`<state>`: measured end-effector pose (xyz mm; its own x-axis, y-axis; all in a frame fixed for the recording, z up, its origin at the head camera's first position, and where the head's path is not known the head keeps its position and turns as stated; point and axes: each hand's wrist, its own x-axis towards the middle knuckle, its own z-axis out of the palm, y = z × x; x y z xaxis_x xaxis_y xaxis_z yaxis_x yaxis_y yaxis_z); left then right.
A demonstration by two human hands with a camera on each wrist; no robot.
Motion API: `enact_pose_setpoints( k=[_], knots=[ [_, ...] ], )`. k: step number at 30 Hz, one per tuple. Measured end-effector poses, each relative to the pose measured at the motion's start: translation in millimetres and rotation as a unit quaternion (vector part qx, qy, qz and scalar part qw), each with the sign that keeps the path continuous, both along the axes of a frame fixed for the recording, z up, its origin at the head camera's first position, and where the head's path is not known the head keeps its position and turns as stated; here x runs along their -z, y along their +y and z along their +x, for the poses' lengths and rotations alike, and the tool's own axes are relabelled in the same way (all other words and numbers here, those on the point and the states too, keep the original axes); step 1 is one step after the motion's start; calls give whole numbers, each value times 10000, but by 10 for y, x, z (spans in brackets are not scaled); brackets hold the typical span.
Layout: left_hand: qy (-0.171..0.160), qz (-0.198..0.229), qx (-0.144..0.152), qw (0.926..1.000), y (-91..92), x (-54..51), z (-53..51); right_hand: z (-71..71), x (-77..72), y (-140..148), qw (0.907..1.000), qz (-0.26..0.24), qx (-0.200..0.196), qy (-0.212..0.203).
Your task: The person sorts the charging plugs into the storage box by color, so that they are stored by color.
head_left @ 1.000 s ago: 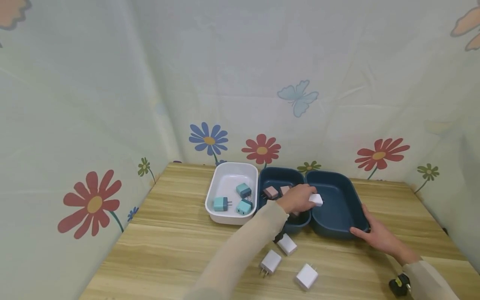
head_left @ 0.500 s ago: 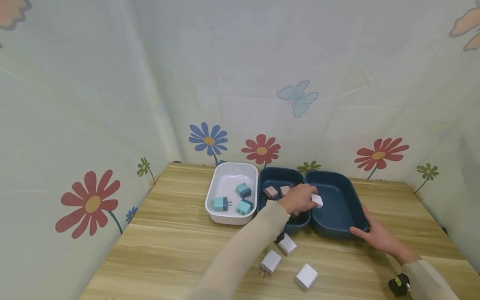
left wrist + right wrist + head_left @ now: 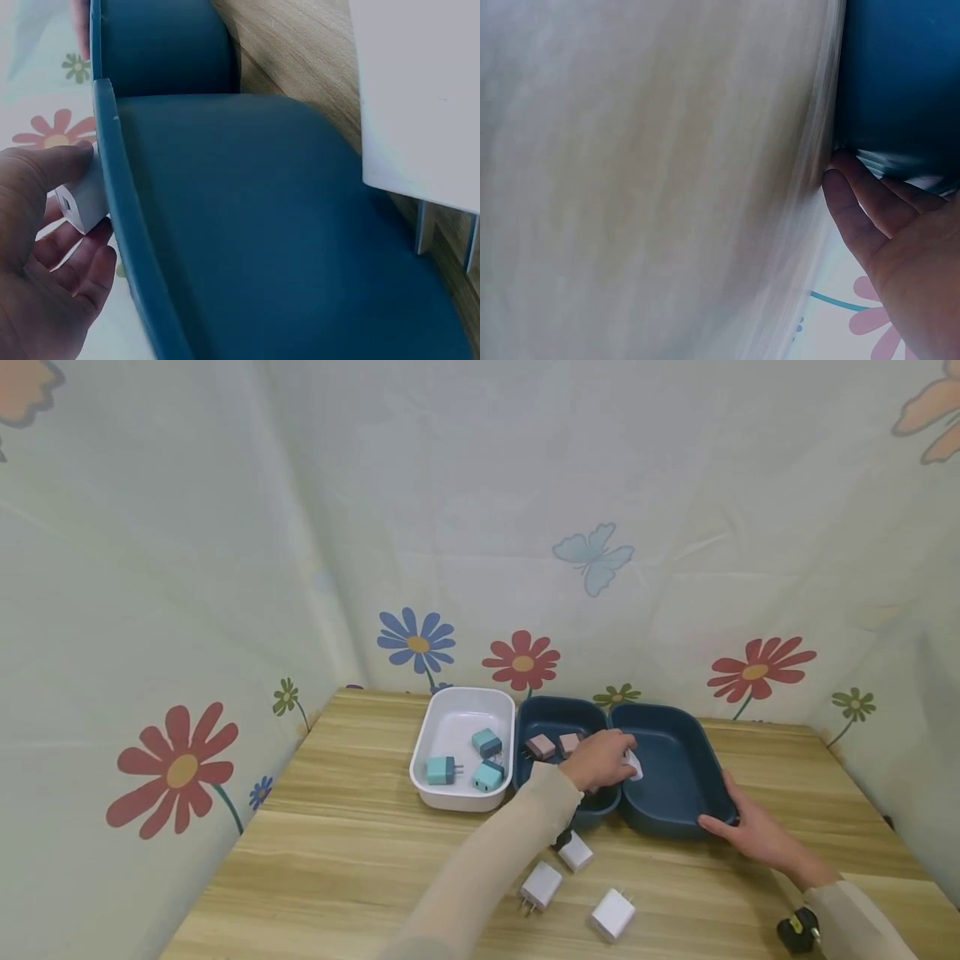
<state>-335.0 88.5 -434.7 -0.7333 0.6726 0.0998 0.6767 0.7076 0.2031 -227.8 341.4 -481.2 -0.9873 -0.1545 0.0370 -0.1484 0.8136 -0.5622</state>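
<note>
My left hand [image 3: 602,758] pinches a white charger plug [image 3: 633,766] between thumb and fingers, over the left side of the right-hand dark blue bin [image 3: 667,752]. In the left wrist view, the charger [image 3: 84,195] sits beside a blue wall, thumb on top and fingertips beneath. My right hand [image 3: 761,833] holds that bin at its near right corner, thumb at the front and fingers along the side. Pink chargers [image 3: 540,746] lie in the middle dark blue bin [image 3: 558,706], partly hidden by my left hand. Loose white chargers [image 3: 612,914] lie nearer on the table.
A white bin [image 3: 427,727] with teal chargers [image 3: 441,770] stands at the left, next to the middle bin. The wooden table [image 3: 337,843] ends at a flowered curtain [image 3: 480,527]. A black device [image 3: 798,931] is at the right wrist.
The white charger has turned and sunk slightly in my left hand's fingers, less of it now showing. My right hand has stayed on the bin's corner.
</note>
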Motion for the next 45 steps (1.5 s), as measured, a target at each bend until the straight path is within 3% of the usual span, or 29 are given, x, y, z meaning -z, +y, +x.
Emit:
enact_pose_setpoints(
  k=[8, 16, 20, 29, 45],
  knots=[
    [-62, 413, -289, 9987, -36, 11, 22, -4, 5, -16, 10000, 18, 7, -25],
    [-267, 525, 90, 9982, -313, -105, 94, 19, -2, -21, 9997, 4, 109, -237],
    [-210, 645, 243, 9974, -500, -134, 106, 30, -6, -10, 9996, 2, 116, -247],
    [-316, 791, 407, 9955, -868, -99, 228, 36, -2, 0, 9997, -1, 92, -233],
    [-363, 616, 706, 9949, -1190, -43, 498, 17, -25, -11, 9997, -9, 110, -216]
  ],
)
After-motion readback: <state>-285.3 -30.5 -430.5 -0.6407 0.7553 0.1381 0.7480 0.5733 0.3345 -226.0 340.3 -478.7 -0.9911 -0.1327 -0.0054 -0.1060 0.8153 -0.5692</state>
